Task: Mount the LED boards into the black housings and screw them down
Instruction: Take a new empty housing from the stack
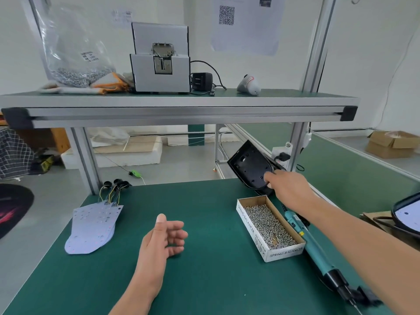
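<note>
Right hand (288,187) grips the near rim of a black, shield-shaped plastic housing (250,164), held tilted. Left hand (163,237) hovers empty, fingers loosely curled. A stack of white LED boards (93,226) lies left of it. A cardboard box of screws (248,223) lies between the hands.

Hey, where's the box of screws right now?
In the head view, the box of screws sits right of centre on the green mat, just left of the teal screwdriver.
</note>
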Available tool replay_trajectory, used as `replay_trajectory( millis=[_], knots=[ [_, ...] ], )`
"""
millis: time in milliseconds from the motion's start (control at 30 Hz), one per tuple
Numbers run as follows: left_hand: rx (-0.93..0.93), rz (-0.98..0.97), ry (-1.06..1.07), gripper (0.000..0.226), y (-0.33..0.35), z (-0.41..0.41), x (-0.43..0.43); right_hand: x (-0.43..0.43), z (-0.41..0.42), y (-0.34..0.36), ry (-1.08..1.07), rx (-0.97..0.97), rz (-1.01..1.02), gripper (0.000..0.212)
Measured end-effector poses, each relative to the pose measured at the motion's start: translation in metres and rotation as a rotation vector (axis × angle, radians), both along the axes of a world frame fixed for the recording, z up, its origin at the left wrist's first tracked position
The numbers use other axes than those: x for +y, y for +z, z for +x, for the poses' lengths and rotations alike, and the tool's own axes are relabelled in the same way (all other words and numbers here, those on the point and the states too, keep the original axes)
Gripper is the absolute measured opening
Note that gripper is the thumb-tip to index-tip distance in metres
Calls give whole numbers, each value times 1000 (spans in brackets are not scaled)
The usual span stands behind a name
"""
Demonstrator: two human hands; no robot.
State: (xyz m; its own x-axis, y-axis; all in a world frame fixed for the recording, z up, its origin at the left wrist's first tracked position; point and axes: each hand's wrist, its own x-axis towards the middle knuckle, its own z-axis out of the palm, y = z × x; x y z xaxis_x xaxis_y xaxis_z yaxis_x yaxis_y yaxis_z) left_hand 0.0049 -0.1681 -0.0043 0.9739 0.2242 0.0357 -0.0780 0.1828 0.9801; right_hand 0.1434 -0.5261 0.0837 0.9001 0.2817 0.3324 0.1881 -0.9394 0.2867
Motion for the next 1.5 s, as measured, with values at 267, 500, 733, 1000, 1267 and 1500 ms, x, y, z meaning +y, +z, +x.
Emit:
replay_trajectory(
  millis=[267, 500, 733, 1000, 1267, 1500],
  knots=[
    [-3, 7, -4, 74, -1, 1, 0, 27, -30, 0, 107, -148, 160, 9],
    [5, 1, 5, 69, -1, 2, 0, 83, -96, -12, 271, -200, 152, 10],
    [-5, -37, 64, 69, 3, 0, -2, 117, -163, -35, 399, -180, 100, 14],
    [-109, 168, 270, 41, 10, -2, 9, 128, -183, -44, 463, -120, 76, 22],
    [255, 1043, 554, 54, 21, 1, 69, 130, -190, -51, 503, -61, -16, 27],
    [547, 1290, 502, 37, 18, -12, 99, 125, -190, -52, 542, -97, 10, 25]
  ],
)
